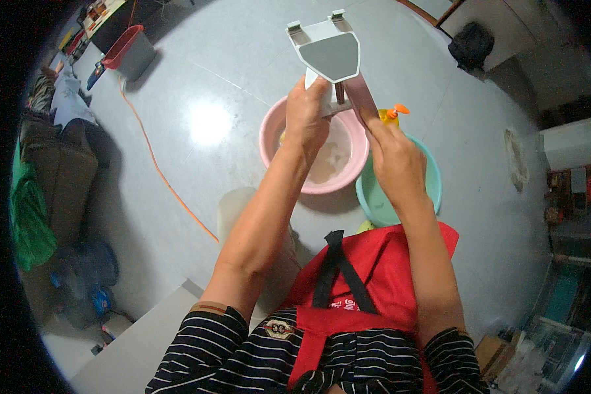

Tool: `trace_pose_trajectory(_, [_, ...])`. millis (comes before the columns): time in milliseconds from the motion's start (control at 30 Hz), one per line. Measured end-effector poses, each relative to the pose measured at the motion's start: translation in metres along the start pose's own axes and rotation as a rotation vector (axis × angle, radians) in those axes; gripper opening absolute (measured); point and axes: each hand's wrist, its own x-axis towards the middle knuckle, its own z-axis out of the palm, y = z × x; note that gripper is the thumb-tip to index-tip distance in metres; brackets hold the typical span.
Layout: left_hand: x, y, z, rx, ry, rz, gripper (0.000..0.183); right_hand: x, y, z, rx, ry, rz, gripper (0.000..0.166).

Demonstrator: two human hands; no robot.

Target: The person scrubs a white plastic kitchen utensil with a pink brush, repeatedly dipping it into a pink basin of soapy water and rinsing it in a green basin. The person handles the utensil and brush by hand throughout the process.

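Observation:
A white folding stand for a phone or tablet [329,56], with a grey pad and two small hooks at its top edge, is held up above a pink basin [312,186]. My left hand [308,115] grips the stand's lower part from the left. At its right side my right hand [399,162] has its fingers on a flat pinkish piece [360,96]; whether this is a cloth or part of the stand I cannot tell. Cloudy water [332,157] fills the bottom of the pink basin. A turquoise basin [381,197] stands beside it, partly hidden by my right hand.
A yellow bottle with an orange pump [394,113] stands behind the basins. An orange cable [152,160] crosses the grey floor at left, near a lined waste bin [133,56]. A red apron [384,266] covers my lap. Cardboard [490,349] lies at lower right.

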Motion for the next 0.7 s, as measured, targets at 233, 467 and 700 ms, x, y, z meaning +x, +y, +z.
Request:
trace_pose_trajectory(233, [0.005,-0.005,-0.008,0.007,-0.049,-0.034,0.023,0.008,0.003,-0.007,-0.065,-0.058,-0.003,0.029])
trace_pose_trajectory(467, [0.005,-0.013,-0.001,-0.162,0.087,-0.212,0.026,0.022,0.016,0.008,-0.027,-0.006,-0.016,0.033])
trace_pose_trajectory(700, [0.013,-0.012,-0.004,-0.277,0.321,-0.317,0.023,-0.008,-0.003,0.001,0.179,0.030,0.133,0.038])
